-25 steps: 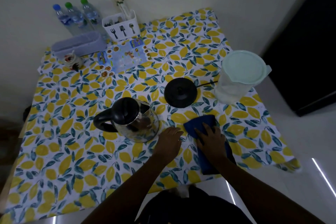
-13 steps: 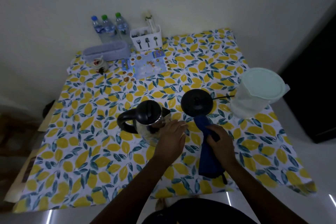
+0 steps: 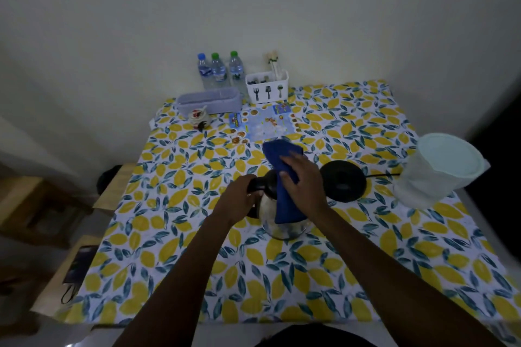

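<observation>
Head view: the kettle (image 3: 284, 227) stands upright mid-surface, and the left hand (image 3: 239, 200) is curled round its black handle (image 3: 258, 184), steadying it. The right hand (image 3: 303, 180) lies on the blue cloth (image 3: 282, 152), fingers flat and together, pressing it onto the lid while the cloth's tail drapes down the steel side. This looks like the wiping step, top first. Next up, I'd say, is sweeping the cloth down and around the body, with the left hand turning the kettle. Mind the power base (image 3: 342, 184) just to the right and the lidded jug (image 3: 439, 172) beyond it; the surface (image 3: 366, 262) offers open room nearer the person.
</observation>
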Available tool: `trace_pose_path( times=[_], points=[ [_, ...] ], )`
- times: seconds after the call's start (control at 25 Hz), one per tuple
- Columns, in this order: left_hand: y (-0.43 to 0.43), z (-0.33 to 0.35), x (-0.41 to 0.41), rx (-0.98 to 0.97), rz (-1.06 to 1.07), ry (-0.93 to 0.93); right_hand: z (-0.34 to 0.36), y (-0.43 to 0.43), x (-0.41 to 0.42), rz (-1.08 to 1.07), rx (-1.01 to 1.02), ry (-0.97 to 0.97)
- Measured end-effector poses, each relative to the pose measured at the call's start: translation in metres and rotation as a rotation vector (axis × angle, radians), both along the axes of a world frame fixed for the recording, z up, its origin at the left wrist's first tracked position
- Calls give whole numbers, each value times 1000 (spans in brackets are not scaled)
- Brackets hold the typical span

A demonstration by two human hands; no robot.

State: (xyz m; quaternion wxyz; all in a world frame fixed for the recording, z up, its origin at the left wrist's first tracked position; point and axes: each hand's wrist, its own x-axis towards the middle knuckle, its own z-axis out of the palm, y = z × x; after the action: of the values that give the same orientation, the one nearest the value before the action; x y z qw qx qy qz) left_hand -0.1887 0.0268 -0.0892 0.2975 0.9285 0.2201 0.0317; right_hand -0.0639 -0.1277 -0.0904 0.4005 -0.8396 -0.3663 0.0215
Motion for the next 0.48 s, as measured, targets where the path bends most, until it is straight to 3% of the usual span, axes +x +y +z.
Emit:
trace_pose_path(
  times=[0.08,0.24,0.48],
  points=[
    [8,-3,-3,-91,-44,-2,-7,14,-4,-35,-228,-110],
    [19,1,-3,-115,-29,-22,-4,30,-5,-186,-356,-22],
    [20,-9,-2,-155,49,-41,-30,20,-50,-155,-394,-455]
  ],
)
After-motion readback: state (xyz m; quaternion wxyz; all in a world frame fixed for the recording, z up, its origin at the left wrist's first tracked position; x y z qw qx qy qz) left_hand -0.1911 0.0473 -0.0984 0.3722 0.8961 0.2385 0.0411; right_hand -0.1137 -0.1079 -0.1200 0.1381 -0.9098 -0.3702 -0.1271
